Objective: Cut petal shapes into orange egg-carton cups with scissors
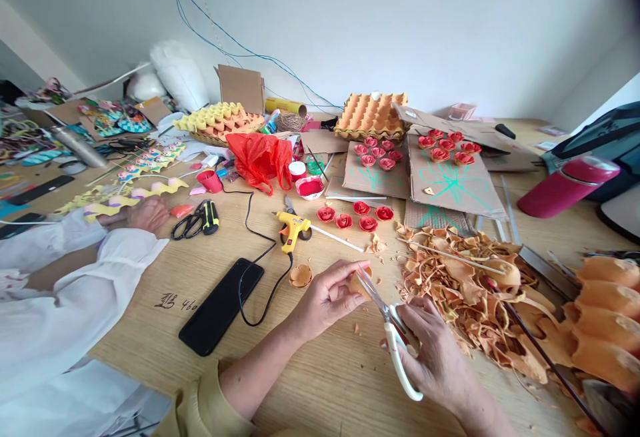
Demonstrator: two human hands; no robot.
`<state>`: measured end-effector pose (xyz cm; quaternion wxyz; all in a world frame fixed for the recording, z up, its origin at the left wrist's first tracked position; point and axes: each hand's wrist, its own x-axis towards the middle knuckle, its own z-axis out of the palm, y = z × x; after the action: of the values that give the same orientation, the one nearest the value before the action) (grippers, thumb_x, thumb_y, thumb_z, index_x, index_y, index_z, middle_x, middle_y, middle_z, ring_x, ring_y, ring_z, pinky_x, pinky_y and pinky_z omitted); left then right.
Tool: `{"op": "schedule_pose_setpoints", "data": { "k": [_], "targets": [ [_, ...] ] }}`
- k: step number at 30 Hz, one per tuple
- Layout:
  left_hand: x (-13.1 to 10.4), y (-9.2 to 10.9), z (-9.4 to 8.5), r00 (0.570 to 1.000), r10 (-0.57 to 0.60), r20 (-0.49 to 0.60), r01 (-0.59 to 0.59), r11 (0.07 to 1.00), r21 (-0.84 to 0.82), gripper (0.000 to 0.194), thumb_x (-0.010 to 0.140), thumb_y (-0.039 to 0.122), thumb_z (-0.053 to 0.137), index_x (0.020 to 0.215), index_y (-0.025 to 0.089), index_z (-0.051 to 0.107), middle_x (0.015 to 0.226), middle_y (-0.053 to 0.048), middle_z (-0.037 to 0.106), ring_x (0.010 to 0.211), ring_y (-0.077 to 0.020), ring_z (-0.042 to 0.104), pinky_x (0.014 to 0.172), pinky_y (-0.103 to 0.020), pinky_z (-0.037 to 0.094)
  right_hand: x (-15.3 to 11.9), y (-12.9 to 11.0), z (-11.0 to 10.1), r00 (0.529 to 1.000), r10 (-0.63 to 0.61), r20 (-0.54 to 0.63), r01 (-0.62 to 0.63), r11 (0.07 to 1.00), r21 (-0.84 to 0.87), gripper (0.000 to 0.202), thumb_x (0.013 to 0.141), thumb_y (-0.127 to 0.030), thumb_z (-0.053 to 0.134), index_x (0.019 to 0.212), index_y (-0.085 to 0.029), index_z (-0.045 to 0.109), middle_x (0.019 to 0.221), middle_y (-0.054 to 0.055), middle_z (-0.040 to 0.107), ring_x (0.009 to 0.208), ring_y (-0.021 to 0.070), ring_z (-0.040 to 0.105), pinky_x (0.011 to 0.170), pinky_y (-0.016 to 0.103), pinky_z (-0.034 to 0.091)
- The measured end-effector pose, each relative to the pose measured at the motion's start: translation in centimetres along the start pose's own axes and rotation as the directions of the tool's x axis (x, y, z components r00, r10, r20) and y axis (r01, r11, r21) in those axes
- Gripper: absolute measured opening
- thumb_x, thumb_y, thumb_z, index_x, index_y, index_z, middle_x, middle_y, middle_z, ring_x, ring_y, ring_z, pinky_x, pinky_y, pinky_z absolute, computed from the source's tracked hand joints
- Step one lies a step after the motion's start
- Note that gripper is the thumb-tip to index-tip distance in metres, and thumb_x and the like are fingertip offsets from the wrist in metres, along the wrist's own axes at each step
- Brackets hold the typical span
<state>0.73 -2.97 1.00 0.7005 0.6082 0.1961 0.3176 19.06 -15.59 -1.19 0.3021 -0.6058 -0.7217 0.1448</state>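
Observation:
Between the thumb and fingers of my left hand [333, 294] is a small orange egg-carton cup [361, 282]. White-handled scissors [397, 357] are gripped in my right hand [430, 350], their blades reaching to the cup's rim. My fingers hide part of the cup. To the left of my left hand, a cut cup with petal-shaped edges [301, 275] lies on the table. Behind it rests a yellow hot glue gun [294, 229] with a white glue stick. Several red paper roses [343, 222] sit beyond my hands.
Orange carton scraps [460, 284] pile up at right, beside an egg-carton tray [607, 317]. A black phone [221, 307] and cord lie at left. A pink bottle [569, 186] and cardboard with roses [453, 174] stand farther back. A co-worker's hand [147, 214] is at left.

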Motion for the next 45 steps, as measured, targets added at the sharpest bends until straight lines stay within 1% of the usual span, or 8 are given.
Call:
{"op": "schedule_pose_setpoints", "data": {
  "k": [6,12,17,22,26,31,39,45],
  "targets": [
    [0.1,-0.2,-0.2,1.000,0.012,0.003,-0.012,0.999,-0.035,0.044,0.084,0.028,0.073,0.127,0.024,0.065,0.125,-0.010,0.060,0.120,-0.0244,0.057,0.098,-0.034,0.051,-0.2,0.6,0.4,0.997,0.079,-0.017,-0.078,0.995,0.060,0.030,0.097,-0.031,0.051,0.071,-0.023,0.040,0.066,-0.001,0.050,0.069,0.0182,0.047,0.065,0.030,0.040],
    [0.2,-0.4,-0.3,0.993,-0.114,-0.036,0.107,0.983,-0.148,0.047,0.086,0.040,0.070,0.127,0.019,0.061,0.113,-0.012,0.067,0.096,-0.0216,0.068,0.070,-0.025,0.052,-0.4,0.9,0.3,0.970,0.240,-0.030,-0.230,0.954,0.192,0.028,0.098,-0.039,0.048,0.076,-0.021,0.050,0.071,0.001,0.056,0.069,0.0177,0.048,0.064,0.030,0.042],
    [0.3,-0.9,-0.2,0.988,-0.153,-0.011,0.140,0.932,-0.335,0.041,0.086,0.043,0.069,0.117,0.017,0.062,0.108,-0.012,0.070,0.088,-0.0204,0.072,0.070,-0.026,0.052,-0.1,0.6,0.1,0.969,0.248,-0.020,-0.238,0.947,0.217,0.031,0.097,-0.040,0.048,0.073,-0.022,0.048,0.074,0.003,0.060,0.071,0.0185,0.051,0.066,0.031,0.042],
    [0.5,-0.9,-0.5,0.987,-0.162,-0.002,0.148,0.906,-0.397,0.037,0.087,0.042,0.068,0.116,0.019,0.060,0.109,-0.011,0.071,0.085,-0.0172,0.070,0.067,-0.024,0.048,-0.1,0.5,0.2,0.969,0.243,-0.038,-0.229,0.948,0.222,0.031,0.096,-0.041,0.048,0.072,-0.022,0.049,0.077,0.004,0.062,0.073,0.0196,0.053,0.067,0.032,0.043],
    [0.5,-0.3,-1.0,0.996,-0.083,-0.037,0.068,0.954,-0.293,0.035,0.083,0.031,0.075,0.113,0.021,0.060,0.123,-0.012,0.067,0.100,-0.0202,0.068,0.071,-0.024,0.048,-0.2,0.5,0.0,0.961,0.268,-0.063,-0.247,0.942,0.228,0.031,0.096,-0.043,0.049,0.074,-0.021,0.053,0.077,0.004,0.063,0.072,0.0197,0.054,0.065,0.032,0.043],
    [0.4,0.6,-1.1,0.999,0.021,-0.044,-0.026,0.994,-0.110,0.023,0.084,0.025,0.073,0.103,0.019,0.061,0.130,-0.012,0.062,0.127,-0.0256,0.055,0.099,-0.035,0.047,-0.2,0.4,-0.1,0.961,0.261,-0.088,-0.238,0.947,0.215,0.028,0.096,-0.043,0.049,0.087,-0.019,0.062,0.077,0.004,0.064,0.071,0.0203,0.055,0.065,0.032,0.044],
    [0.4,0.3,-1.2,0.993,0.094,-0.076,-0.090,0.995,0.052,0.016,0.084,0.022,0.072,0.093,0.019,0.059,0.124,-0.010,0.061,0.125,-0.0237,0.056,0.105,-0.036,0.045,-0.1,0.5,0.1,0.962,0.251,-0.105,-0.224,0.951,0.214,0.025,0.095,-0.041,0.051,0.085,-0.020,0.062,0.076,0.004,0.063,0.070,0.0201,0.055,0.064,0.032,0.043],
    [0.2,0.2,-1.0,0.994,0.090,-0.064,-0.086,0.995,0.055,0.024,0.080,0.020,0.074,0.098,0.020,0.059,0.120,-0.009,0.057,0.122,-0.0239,0.057,0.099,-0.036,0.051,-0.2,0.7,0.4,0.967,0.236,-0.095,-0.215,0.957,0.196,0.023,0.096,-0.038,0.050,0.088,-0.020,0.061,0.077,0.004,0.063,0.072,0.0203,0.053,0.065,0.032,0.043]
  ]
}}
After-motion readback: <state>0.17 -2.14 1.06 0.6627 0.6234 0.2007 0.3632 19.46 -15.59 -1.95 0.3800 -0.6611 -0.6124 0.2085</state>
